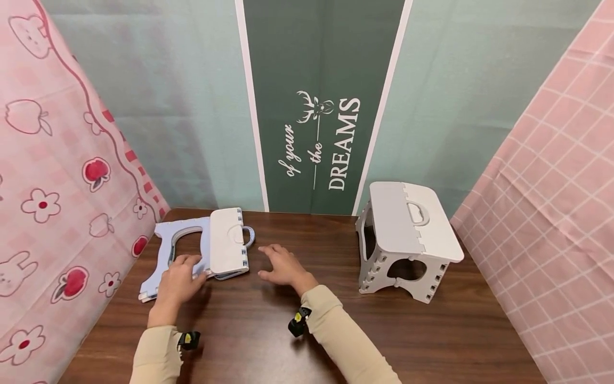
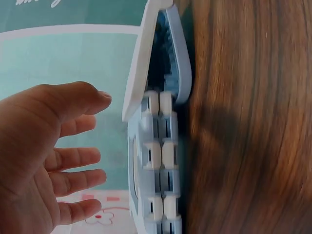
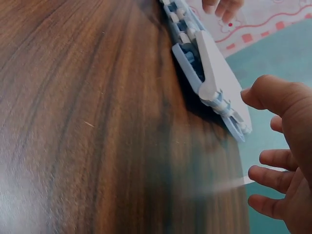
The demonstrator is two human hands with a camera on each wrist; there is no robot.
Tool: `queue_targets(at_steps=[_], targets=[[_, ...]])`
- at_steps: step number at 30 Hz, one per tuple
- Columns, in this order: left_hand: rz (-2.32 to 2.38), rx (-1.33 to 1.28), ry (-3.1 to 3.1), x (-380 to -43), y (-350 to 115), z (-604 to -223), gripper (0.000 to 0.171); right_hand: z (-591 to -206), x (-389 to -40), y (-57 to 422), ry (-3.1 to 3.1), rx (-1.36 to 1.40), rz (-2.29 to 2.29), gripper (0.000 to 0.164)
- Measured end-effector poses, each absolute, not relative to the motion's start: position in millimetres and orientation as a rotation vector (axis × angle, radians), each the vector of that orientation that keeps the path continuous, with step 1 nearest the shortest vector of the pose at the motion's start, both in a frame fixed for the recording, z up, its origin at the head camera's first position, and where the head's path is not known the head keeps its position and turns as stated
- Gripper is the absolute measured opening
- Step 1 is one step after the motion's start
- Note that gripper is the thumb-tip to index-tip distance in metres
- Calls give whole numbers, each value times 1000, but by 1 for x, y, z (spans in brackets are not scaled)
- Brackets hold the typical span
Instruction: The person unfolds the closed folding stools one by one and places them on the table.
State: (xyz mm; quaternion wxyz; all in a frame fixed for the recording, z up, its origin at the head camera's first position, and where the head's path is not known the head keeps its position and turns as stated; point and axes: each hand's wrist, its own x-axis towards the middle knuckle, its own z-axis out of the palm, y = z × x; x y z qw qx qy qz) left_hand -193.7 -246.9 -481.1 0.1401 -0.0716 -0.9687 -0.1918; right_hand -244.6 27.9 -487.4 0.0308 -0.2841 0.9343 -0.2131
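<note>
**Folded stool (image 1: 223,245) lies beside two loose, empty hands**

At the far left of the head view hangs a pink cloth (image 1: 43,205) printed with apples and flowers. Next comes the stool, blue and white, flat on the brown table (image 1: 249,341) in the lower left. Its blue legs point left, its white top is to their right, and a blue handle (image 1: 249,236) loops out at the right end. The left wrist view shows a wedge-shaped gap between its white and blue panels.

The left hand (image 1: 178,280) is at the stool's lower edge, fingers parted and slightly bent, gripping nothing; in both wrist views its fingertips appear clear of the stool. The right hand (image 1: 284,268) is just right of the handle, fingers extended, thumb spread, holding nothing and apart from the stool.

Well to the right, a grey-and-white stool (image 1: 395,218) stands upright, near a pink checked cloth (image 1: 551,213).
</note>
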Motion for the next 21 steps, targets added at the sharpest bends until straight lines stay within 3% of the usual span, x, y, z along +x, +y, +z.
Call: queue_targets(at_steps=[12, 21], targets=[[-607, -130, -2803, -183, -282, -481, 44, -496, -250, 8, 2797, -866, -826, 65], [-743, -74, -2855, -177, -302, -488, 58, -506, -253, -3, 2745, -762, -1006, 68]])
